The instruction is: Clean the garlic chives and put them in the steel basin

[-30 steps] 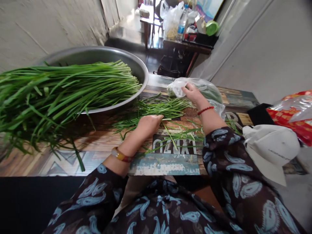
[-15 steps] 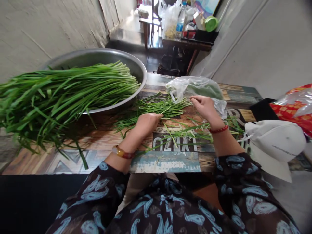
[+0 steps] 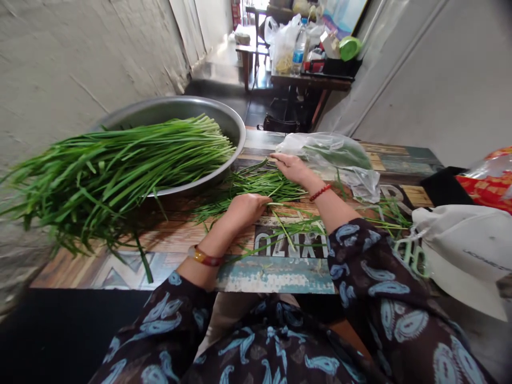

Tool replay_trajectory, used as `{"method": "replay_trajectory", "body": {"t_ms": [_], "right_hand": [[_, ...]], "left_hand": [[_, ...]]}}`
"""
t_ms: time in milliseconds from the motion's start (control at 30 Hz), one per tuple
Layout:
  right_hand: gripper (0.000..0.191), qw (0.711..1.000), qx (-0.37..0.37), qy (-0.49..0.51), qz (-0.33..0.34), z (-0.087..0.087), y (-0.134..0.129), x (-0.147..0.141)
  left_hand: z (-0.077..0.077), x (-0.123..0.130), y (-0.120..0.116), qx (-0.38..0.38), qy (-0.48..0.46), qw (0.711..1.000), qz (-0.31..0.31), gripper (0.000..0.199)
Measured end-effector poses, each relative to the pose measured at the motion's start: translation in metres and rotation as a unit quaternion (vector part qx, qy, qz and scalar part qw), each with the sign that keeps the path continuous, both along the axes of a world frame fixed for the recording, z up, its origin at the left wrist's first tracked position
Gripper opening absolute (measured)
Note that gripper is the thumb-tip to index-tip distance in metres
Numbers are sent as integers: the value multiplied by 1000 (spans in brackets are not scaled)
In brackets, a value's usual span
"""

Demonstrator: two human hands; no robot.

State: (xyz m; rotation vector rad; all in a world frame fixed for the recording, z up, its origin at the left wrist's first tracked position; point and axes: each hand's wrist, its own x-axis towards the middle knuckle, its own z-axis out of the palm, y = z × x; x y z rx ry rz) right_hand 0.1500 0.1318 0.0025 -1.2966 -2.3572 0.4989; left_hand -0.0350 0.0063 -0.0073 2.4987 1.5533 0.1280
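Observation:
A small pile of green stalks [image 3: 262, 183] lies on the wood-patterned table [image 3: 160, 232], between a metal basin and a clear plastic bag [image 3: 340, 151]. My left hand [image 3: 248, 209] is closed at the near side of the pile, its fingertips pinching a thin stalk. Over the far right side of the pile, my right hand [image 3: 291, 167] reaches with fingers pressed together; what they hold, if anything, is too small to make out. Loose stalks and scraps [image 3: 294, 229] are scattered nearer me, across white lettering on the table.
The metal basin [image 3: 241, 128] at the left holds a large bundle of long green stalks [image 3: 132, 154] that hangs over its near rim. A white cap [image 3: 460, 240] and a red bag [image 3: 490, 184] are at the right. Behind stands another table with bags and a bottle [image 3: 298, 50].
My right hand has moved left, from beside the plastic bag to above the small pile. My left hand stays nearly where it was, still closed. The whole view has shifted slightly.

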Motion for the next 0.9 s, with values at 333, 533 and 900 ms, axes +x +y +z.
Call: {"method": "replay_trajectory", "body": {"t_ms": [333, 533, 900], "right_hand": [[47, 972, 80, -220, 37, 2, -66, -1], [44, 984, 107, -137, 48, 4, -107, 33], [33, 925, 13, 334, -179, -15, -92, 86]], "left_hand": [[1, 1, -1, 19, 13, 1000, 1, 34], [1, 2, -1, 24, 31, 999, 12, 33], [-4, 0, 4, 53, 25, 997, 59, 37]]}}
